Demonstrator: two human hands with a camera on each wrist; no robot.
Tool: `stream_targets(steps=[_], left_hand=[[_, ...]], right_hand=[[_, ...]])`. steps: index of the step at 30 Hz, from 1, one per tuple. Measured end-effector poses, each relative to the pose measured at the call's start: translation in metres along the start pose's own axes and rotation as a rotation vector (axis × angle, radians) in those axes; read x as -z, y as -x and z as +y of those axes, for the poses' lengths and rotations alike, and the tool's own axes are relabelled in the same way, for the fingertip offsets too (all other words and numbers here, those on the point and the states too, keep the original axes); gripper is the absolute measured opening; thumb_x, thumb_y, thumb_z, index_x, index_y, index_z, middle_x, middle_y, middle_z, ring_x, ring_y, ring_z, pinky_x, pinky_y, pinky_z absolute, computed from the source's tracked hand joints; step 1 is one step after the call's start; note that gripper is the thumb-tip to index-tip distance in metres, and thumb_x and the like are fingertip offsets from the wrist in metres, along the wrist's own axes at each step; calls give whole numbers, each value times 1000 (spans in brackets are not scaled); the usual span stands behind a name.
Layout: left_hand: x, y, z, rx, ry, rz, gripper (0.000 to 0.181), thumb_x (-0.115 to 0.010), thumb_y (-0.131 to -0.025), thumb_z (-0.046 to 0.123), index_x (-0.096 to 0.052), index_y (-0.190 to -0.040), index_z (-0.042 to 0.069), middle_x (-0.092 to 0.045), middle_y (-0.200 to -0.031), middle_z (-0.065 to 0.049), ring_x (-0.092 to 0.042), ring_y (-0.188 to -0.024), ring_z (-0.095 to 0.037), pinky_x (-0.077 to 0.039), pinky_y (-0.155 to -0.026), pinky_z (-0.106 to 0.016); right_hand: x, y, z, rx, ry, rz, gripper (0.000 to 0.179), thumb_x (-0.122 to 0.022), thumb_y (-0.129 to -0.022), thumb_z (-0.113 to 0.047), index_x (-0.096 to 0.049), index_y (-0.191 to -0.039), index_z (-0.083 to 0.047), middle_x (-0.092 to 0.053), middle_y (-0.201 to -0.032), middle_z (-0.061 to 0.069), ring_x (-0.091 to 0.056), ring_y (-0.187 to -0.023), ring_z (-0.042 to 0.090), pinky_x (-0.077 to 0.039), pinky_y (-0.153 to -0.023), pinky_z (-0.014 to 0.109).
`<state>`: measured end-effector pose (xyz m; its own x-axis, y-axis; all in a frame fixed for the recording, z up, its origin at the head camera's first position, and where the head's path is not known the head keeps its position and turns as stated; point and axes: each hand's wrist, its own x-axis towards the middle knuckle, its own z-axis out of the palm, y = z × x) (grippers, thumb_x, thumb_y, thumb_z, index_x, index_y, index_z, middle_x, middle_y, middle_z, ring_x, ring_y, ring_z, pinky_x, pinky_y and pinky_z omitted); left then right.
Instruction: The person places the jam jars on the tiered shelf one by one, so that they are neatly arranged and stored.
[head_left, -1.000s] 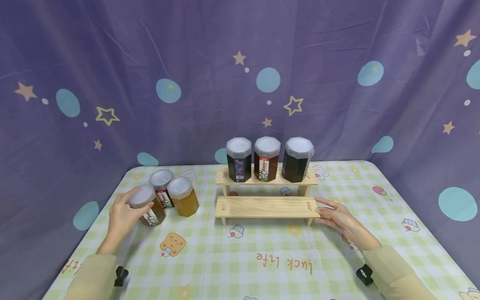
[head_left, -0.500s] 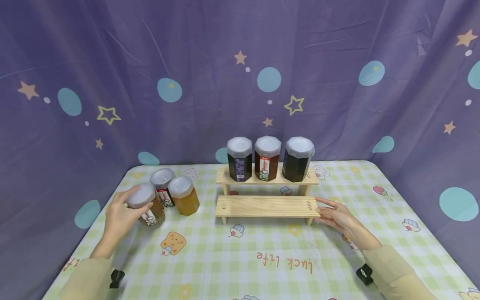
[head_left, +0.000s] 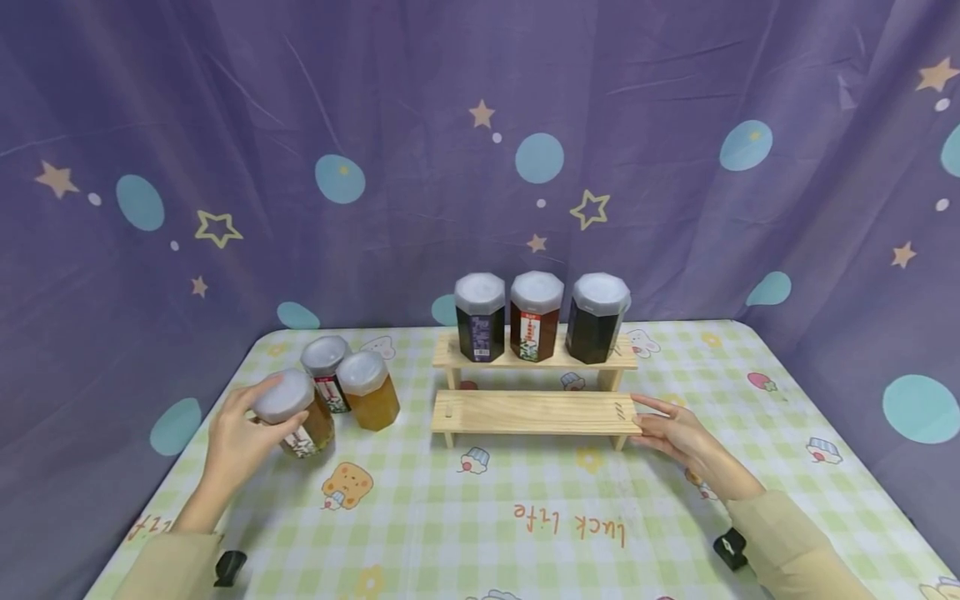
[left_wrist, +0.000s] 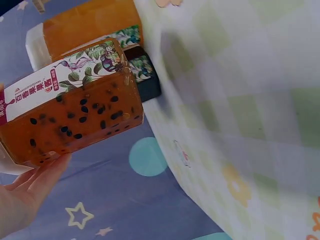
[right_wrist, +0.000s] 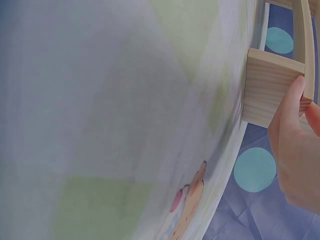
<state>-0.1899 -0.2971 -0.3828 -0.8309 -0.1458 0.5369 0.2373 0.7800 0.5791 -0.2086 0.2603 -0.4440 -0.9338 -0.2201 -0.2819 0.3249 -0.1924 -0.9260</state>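
Observation:
My left hand (head_left: 243, 437) grips an octagonal jar of brown fruit jam (head_left: 307, 425) around its pale lid. Up close in the left wrist view, the same jam jar (left_wrist: 85, 112) shows dark seeds and a white label; it is tilted, and its base seems just off the cloth. Behind it stand a dark jar (head_left: 330, 392) with a red-topped label and an amber jar (head_left: 375, 404). At the right end of a two-tier wooden rack (head_left: 532, 412), my right hand (head_left: 678, 437) pinches the lower board. The right wrist view shows these fingers (right_wrist: 290, 107) against the board's end, beside a leg.
The rack's upper tier carries a dark jar with a purple label (head_left: 481, 329), a red-brown jar (head_left: 535, 329) and another dark jar (head_left: 592, 333). A checked tablecloth (head_left: 420, 517) covers the table. A purple curtain (head_left: 420, 208) hangs behind.
The left hand and the gripped jar have shifted very slightly, the jar a touch nearer the front. My right hand stays at the rack's end.

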Motion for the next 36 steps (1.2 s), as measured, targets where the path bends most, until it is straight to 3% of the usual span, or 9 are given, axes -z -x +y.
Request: stream_targets(steps=[7,15,22,25,32,36], left_hand=[[4,5,19,-3,28,-44,56,-79,-63,12,-58,-114,3,-52,-103,-14,-49,-91,-24,-33,-66,-1],[2,10,41,-49,32,-65,54,-79,-62,14,-60,-112,8,-54,-104,-9,-43,-89,-2,-37,-67,-5],[-2,14,58,-83,90,-117,55,-79,-62,11,-59,-112,7,-52,-107,-11,-50,-92,-20,-37,-69,-4],[-5,15,65,-102,97,-133,56,-80,-61,11,-59,-113,8,-52,-106,-8,-49,-91,-18,-39,-69,-7],[-15,14,83,-121,153,-191,55,-79,-63,11,-59,-113,8,-51,-108,-10,-52,-94,-25,-48,-73,-40],[-23,11,94,-142,190,-213,55,-79,-63,12,-59,-113,8,-52,-108,-9,-52,-95,-25,-48,-72,-41]], right_hand=[[0,0,-1,-6,-1,6,63,-50,-88,1,-13,-139,5,-62,-91,5,-63,-82,16,-49,-78,32],[-2,1,-2,-31,11,31,64,-51,-87,0,-14,-140,2,-63,-91,3,-63,-83,17,-48,-80,33],[-2,2,-3,-39,24,33,65,-52,-87,-2,-14,-140,1,-63,-94,4,-64,-84,17,-47,-81,34],[-2,2,-4,-41,32,35,65,-52,-87,-3,-14,-140,1,-64,-94,4,-64,-84,17,-47,-82,35],[-3,2,-4,-39,34,36,65,-52,-88,-2,-14,-140,1,-63,-91,3,-64,-83,17,-47,-82,35],[-2,1,-3,-39,19,36,65,-52,-87,-1,-14,-140,1,-63,-90,3,-64,-82,17,-47,-81,34]])
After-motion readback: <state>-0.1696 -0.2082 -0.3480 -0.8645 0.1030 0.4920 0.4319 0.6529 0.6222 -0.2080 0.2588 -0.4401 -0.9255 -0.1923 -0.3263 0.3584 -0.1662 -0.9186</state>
